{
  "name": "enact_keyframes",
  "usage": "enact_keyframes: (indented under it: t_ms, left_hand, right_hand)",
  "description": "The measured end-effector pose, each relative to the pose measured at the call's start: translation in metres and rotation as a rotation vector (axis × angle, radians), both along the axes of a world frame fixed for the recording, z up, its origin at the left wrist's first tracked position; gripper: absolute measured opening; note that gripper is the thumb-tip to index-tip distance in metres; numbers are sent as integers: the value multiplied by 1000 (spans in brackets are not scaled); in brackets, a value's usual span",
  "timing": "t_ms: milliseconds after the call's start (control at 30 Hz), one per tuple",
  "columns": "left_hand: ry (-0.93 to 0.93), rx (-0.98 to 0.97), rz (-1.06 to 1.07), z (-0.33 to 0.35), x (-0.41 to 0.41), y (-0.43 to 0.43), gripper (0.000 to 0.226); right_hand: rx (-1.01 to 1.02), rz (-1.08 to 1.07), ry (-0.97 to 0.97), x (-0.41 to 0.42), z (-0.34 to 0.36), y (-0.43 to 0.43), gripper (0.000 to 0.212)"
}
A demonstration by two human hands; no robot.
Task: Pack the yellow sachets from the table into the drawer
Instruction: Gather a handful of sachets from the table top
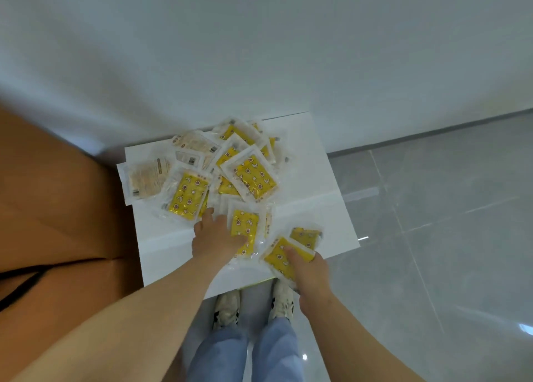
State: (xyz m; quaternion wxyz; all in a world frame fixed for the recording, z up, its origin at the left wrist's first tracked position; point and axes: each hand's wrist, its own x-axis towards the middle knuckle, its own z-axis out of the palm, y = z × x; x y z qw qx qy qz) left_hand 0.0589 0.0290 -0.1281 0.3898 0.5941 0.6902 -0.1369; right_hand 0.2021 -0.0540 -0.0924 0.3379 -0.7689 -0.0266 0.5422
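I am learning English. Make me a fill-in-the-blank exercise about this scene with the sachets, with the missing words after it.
1. The table top is ____ in colour.
2. The right hand grips a few sachets whose printed face is ____.
3. The left hand touches the pile of sachets, which lies on the ____.
4. The floor beside the table is laid with grey ____.
Missing words: white, yellow, table, tiles.
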Motion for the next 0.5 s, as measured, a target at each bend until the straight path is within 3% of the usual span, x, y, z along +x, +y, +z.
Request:
enact_keyframes:
  t_ms: [167, 400, 500]
  left_hand:
    - [118, 49, -63, -11, 14, 6, 73]
    - [196, 407, -167, -10, 23, -9, 46]
    - [65, 506, -158, -8, 18, -14, 32]
  right_hand:
    - [32, -81, 49, -3, -14, 4, 11]
    - [51, -120, 98, 5, -15, -7, 13]
    - [60, -109, 90, 13, -10, -14, 7]
